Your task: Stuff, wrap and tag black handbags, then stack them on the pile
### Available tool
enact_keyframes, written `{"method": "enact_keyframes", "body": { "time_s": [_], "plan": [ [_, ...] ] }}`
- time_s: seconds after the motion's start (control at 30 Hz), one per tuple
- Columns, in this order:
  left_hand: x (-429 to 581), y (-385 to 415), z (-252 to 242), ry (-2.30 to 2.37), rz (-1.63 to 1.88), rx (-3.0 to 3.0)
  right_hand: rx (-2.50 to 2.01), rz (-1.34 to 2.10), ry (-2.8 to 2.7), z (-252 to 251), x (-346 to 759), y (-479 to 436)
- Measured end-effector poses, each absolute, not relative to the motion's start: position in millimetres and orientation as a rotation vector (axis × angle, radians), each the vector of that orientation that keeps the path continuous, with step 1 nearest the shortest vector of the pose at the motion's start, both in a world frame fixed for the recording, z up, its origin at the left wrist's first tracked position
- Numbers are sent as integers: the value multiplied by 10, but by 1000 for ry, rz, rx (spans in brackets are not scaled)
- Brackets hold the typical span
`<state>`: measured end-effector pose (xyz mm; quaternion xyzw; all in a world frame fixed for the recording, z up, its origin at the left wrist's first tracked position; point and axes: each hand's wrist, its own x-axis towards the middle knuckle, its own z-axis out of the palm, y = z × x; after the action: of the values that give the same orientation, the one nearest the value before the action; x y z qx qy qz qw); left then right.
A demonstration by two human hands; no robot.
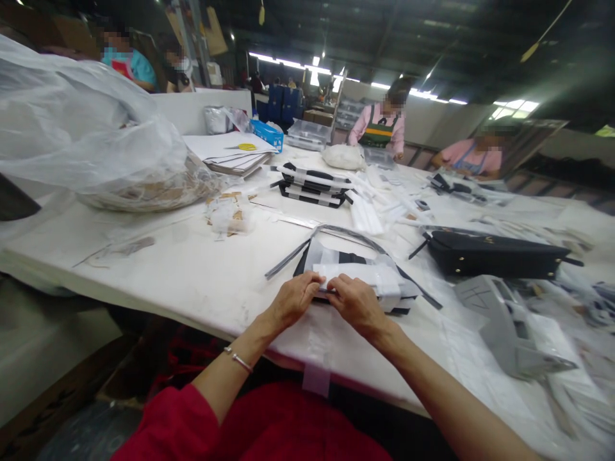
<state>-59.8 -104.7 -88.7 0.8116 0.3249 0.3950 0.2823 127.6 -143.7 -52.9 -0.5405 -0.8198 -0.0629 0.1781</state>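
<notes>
A flat black piece wrapped in white paper [365, 276] lies on the white table [192, 269] in front of me. My left hand [295, 298] pinches its near left edge with curled fingers. My right hand [355, 302] presses and pinches the near edge just to the right, so the fingertips of both hands almost meet. A thin black strap [336, 232] loops out from behind the wrapped piece.
A black handbag [490, 253] lies to the right, with a grey tape dispenser [514, 330] nearer me. Wrapped black-and-white pieces [312, 182] are stacked further back. A big clear plastic bag [91, 134] fills the left. Other people work at the far side.
</notes>
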Motion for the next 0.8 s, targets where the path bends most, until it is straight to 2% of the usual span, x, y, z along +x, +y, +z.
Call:
{"method": "enact_keyframes", "body": {
  "time_s": [0.13,0.37,0.47,0.6,0.8],
  "plan": [
    [-496,-1017,-1018,893,1171,2286,-1346,-350,-2391,-568,1345,-1464],
    [-393,-1029,-1162,945,1227,2578,-1019,101,-2667,-593,1464,-2193],
    [-355,-1072,-1137,1035,1222,2588,-1020,59,-2790,-838,1443,-2446],
    [-278,-1137,-1098,1202,1232,2554,-976,29,-2602,-1106,1380,-2467],
    [-136,-1179,-1092,1387,1289,2522,-923,222,-2259,-1091,1308,-2472]
  ]
}}
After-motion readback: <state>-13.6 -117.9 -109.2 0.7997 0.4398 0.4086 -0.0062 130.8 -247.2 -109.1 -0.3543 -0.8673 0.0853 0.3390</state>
